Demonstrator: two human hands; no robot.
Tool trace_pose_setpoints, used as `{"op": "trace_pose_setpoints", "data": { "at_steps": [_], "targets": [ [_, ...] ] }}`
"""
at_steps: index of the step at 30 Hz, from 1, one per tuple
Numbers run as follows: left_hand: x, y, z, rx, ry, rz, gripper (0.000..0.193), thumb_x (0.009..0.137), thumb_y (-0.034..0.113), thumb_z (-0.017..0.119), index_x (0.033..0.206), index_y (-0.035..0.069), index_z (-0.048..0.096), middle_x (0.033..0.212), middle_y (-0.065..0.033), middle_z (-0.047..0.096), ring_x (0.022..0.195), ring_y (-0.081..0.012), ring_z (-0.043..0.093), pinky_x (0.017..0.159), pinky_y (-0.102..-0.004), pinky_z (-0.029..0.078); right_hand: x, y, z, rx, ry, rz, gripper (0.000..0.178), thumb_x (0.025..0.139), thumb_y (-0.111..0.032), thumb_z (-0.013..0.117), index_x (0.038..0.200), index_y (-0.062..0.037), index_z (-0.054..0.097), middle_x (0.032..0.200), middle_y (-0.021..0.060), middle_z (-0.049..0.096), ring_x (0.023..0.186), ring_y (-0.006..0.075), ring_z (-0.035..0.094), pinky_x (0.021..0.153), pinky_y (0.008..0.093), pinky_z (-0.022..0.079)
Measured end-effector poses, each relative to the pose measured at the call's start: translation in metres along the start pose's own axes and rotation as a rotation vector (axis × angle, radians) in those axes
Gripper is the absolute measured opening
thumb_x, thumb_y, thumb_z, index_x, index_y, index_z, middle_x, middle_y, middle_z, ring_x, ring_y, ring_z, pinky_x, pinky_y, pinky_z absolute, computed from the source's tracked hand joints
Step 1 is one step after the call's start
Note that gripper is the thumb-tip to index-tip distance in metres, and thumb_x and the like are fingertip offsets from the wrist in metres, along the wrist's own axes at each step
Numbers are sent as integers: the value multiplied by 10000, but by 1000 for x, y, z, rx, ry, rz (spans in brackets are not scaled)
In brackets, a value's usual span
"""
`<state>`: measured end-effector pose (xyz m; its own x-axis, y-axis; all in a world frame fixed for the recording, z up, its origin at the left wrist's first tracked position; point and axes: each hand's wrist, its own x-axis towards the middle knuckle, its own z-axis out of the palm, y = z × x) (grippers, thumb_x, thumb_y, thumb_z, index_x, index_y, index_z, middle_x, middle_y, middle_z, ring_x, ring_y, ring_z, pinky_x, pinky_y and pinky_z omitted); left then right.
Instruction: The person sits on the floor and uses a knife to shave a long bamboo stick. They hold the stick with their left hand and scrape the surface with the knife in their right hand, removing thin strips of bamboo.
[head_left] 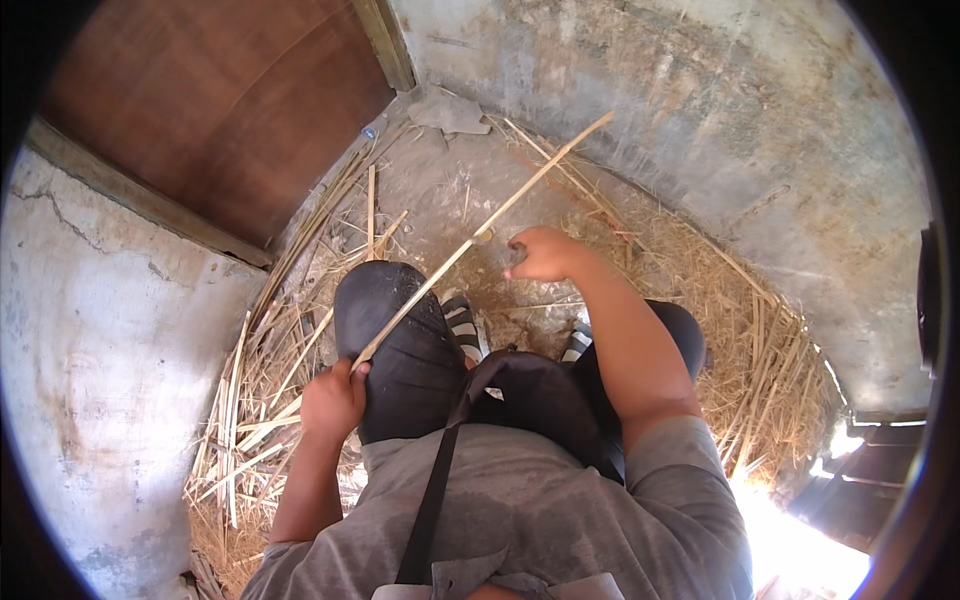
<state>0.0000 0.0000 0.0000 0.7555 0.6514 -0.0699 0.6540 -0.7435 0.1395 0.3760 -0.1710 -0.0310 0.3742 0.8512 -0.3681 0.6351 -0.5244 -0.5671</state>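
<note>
A long, pale bamboo strip [480,232] slants from my left thigh up and away to the right, its far end close to the wall. My left hand [333,400] pinches its near end beside my left knee. To the right of the strip and apart from it, my right hand [545,254] hovers over the ground between my knees. Its fingers are curled, and a small greyish thing seems to sit in them, too unclear to name.
Loose bamboo strips [300,250] lie along the left wall, over straw-like shavings. More shavings and strips [760,390] heap up along the right wall [680,110]. A brown door panel [220,110] stands at the far left, a flat stone [450,112] in the corner.
</note>
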Motion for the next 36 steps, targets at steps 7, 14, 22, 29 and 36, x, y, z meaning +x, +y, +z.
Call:
{"op": "trace_pose_setpoints", "data": {
  "at_steps": [7, 14, 22, 29, 36],
  "targets": [
    [10, -2, -7, -17, 19, 14, 331, 1002, 343, 594, 865, 41, 606, 764, -227, 683, 713, -451, 675, 648, -547, 529, 5, 12, -4, 83, 178, 119, 678, 794, -387, 779, 1315, 20, 631, 1320, 245, 630, 1244, 392, 591, 1039, 440, 476],
    [8, -2, -9, -27, -16, 11, 333, 1001, 340, 598, 870, 34, 607, 759, -239, 678, 718, -461, 671, 647, -554, 518, 6, -15, 16, -46, -15, -82, 708, 823, -448, 758, 1342, 11, 613, 1341, 245, 620, 1248, 402, 587, 1043, 444, 470],
    [5, -4, -3, -61, 4, 54, 343, 1002, 348, 602, 871, 32, 605, 732, -254, 664, 709, -472, 664, 644, -559, 514, 2, 30, -5, 180, 213, 191, 711, 829, -436, 747, 1358, 17, 604, 1396, 253, 583, 1297, 401, 554, 1091, 442, 442],
    [7, -4, -2, -75, -47, 28, 344, 996, 358, 612, 877, 35, 614, 741, -246, 668, 730, -465, 668, 652, -555, 512, 5, 2, 21, -2, 9, -42, 680, 837, -421, 745, 1346, 9, 613, 1378, 257, 588, 1290, 403, 557, 1082, 445, 450],
    [5, -6, -4, -106, -34, 36, 366, 998, 370, 608, 867, 28, 616, 750, -249, 667, 743, -470, 665, 658, -552, 512, 6, -3, 9, 45, 2, -5, 691, 837, -427, 755, 1339, 26, 610, 1316, 258, 630, 1234, 405, 600, 1045, 460, 472]
  ]
}}
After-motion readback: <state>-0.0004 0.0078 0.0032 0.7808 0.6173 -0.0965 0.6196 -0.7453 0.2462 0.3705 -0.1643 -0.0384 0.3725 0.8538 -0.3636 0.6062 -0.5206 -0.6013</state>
